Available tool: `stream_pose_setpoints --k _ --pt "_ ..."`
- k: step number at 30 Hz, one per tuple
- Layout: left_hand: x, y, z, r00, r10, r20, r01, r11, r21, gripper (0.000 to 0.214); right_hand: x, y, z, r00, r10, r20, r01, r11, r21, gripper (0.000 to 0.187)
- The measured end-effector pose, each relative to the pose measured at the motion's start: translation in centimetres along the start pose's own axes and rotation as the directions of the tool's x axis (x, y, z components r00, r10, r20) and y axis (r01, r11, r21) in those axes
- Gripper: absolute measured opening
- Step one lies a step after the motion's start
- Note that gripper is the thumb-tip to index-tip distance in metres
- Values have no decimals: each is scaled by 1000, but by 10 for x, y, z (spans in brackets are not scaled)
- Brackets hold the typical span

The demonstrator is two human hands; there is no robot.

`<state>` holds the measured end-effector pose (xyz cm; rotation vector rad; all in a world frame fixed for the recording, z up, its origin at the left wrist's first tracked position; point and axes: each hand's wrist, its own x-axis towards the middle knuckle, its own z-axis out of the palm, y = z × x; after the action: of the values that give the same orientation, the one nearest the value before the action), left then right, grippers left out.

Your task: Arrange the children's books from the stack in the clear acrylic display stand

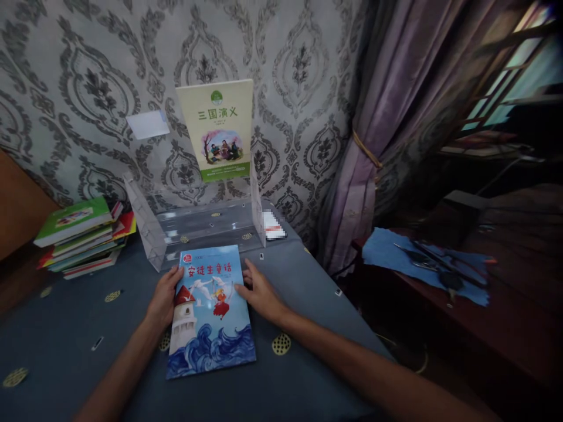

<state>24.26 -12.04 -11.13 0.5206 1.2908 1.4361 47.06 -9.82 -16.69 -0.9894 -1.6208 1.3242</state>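
Note:
A blue picture-covered book [211, 310] with red Chinese lettering, a white tower and waves is in front of me, low over the table. My left hand [166, 293] grips its left edge, thumb on the cover and the other fingers mostly hidden. On the right edge is my right hand [259, 290], its thumb lying over the cover and its fingers at the side. Behind the book stands a clear acrylic rack [149, 228] with stepped side panels. A pale green book [215, 129] stands upright at the rack's back.
Several stacked books [81, 234] lie at the left of the grey-blue patterned tablecloth [308, 328]. A phone-like white object [273, 225] rests right of the rack. Beyond the table's right edge, a blue cloth [387, 255] holds dark tools; a tied purple curtain [352, 176] hangs behind.

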Motion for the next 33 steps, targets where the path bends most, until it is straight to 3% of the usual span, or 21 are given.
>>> stream_pose_setpoints --k 3,6,8,11,14,18,20,24,26,29,33 --pt "-10 4 10 997 77 -4 -77 997 8 20 4 -7 1 994 10 105 -46 935 353 62" --pt "-21 12 25 984 173 45 -174 985 14 31 4 -26 0 997 -68 44 40 889 455 46" --pt "-27 19 35 969 232 85 -233 972 8 36 5 -44 -2 980 -174 -98 198 907 372 38" --pt "-31 35 51 940 329 94 -329 944 -17 42 8 -76 -6 885 -416 -211 431 902 31 27" --pt "-31 54 65 884 455 106 -452 890 -53 48 15 -102 -7 811 -536 -235 517 844 -142 24" --pt "-22 66 77 795 601 80 -599 799 -46 45 33 -107 -4 751 -571 -330 555 818 -154 18" --pt "-12 60 75 789 609 84 -610 792 -13 41 42 -96 -2 751 -554 -359 548 826 -128 19" --pt "15 32 59 869 481 119 -493 862 115 43 49 -62 1 801 -490 -345 496 865 -77 24" --pt "25 20 50 867 473 160 -493 859 135 44 46 -48 2 816 -476 -327 487 872 -55 29" --pt "29 5 41 865 464 191 -492 861 133 45 39 -36 3 841 -444 -309 464 886 -8 33" --pt "25 -17 31 922 343 178 -374 909 184 47 39 -27 0 875 -386 -293 409 913 18 35"
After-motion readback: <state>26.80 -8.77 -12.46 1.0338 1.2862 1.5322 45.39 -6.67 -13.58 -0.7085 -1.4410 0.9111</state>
